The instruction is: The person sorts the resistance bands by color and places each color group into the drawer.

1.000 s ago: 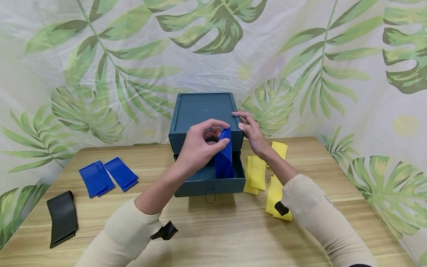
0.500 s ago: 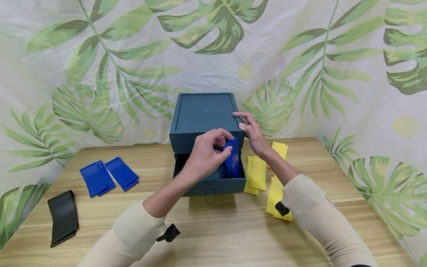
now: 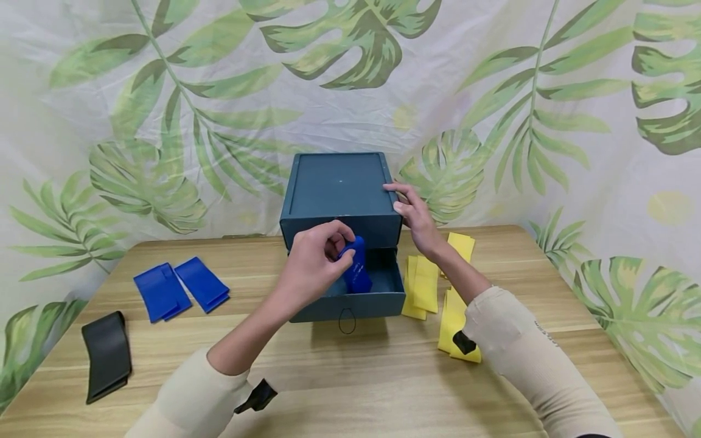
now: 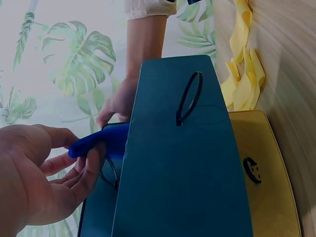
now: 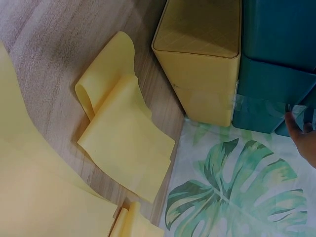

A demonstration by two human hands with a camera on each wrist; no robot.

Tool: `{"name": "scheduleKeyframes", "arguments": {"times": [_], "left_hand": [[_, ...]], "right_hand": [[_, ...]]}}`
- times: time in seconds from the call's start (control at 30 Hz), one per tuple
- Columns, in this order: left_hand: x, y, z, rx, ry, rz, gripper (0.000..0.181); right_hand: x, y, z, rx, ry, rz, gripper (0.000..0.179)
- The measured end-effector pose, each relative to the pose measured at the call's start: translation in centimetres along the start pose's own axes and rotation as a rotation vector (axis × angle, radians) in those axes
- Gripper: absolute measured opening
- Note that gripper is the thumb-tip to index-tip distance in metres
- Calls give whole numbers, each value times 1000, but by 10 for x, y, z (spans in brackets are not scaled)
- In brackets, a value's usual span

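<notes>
My left hand (image 3: pixel 312 258) pinches the upper end of a blue resistance band (image 3: pixel 358 271), folded flat, with faint print on its face. The band hangs down into the pulled-out teal drawer (image 3: pixel 356 308), which has a black loop handle at its front. In the left wrist view, thumb and fingers close on the band's end (image 4: pixel 81 148), and the drawer front hides the rest. Higher up, my right hand (image 3: pixel 418 222) rests its fingers on the right top edge of the teal drawer box (image 3: pixel 339 182); part of that hand (image 5: pixel 306 143) shows in the right wrist view.
Folded blue bands (image 3: pixel 161 292) and a black band (image 3: pixel 106 358) lie on the left of the wooden table. Several yellow bands (image 3: pixel 424 286) lie right of the box. A yellow drawer unit (image 5: pixel 202 84) sits under the teal ones. A leaf-print cloth (image 3: pixel 219 91) hangs behind.
The blue band has gone lower with my left hand, first shifting right, then back left across the drawer. My right hand stays on the box edge.
</notes>
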State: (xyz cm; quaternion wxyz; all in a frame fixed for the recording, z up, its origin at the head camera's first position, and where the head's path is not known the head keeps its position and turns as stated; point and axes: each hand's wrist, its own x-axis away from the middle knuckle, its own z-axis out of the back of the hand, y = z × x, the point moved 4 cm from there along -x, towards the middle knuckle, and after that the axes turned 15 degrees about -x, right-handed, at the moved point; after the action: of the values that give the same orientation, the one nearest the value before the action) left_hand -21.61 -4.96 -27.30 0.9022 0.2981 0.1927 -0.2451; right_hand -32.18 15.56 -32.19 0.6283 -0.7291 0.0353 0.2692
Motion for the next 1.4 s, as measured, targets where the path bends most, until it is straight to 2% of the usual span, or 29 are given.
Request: {"name": "scheduleKeyframes", "arguments": {"times": [0.13, 0.33, 0.47, 0.67, 0.87, 1.0, 1.13, 1.23, 1.4], "left_hand": [[4, -4, 0, -19, -55, 9, 19], [11, -13, 3, -29, -70, 26, 19], [12, -14, 4, 4, -97, 24, 20], [0, 2, 2, 137, -100, 3, 21], [-17, 21, -7, 267, -82, 34, 20], [-23, 29, -12, 333, -85, 65, 22], [-18, 22, -16, 314, -102, 106, 22], [-7, 9, -18, 264, -110, 135, 20], [14, -14, -16, 209, -110, 136, 18]], "right_hand": [[0, 1, 1, -3, -1, 2, 54], [0, 0, 1, -2, -4, 4, 55], [0, 0, 2, 2, 0, 5, 54], [0, 0, 2, -3, 5, -4, 53], [0, 0, 0, -13, 0, -3, 55], [1, 1, 0, -14, 2, 7, 56], [1, 2, 0, -16, -1, 2, 56], [1, 2, 0, -11, -5, -3, 56], [1, 1, 1, -6, -2, 5, 55]]}}
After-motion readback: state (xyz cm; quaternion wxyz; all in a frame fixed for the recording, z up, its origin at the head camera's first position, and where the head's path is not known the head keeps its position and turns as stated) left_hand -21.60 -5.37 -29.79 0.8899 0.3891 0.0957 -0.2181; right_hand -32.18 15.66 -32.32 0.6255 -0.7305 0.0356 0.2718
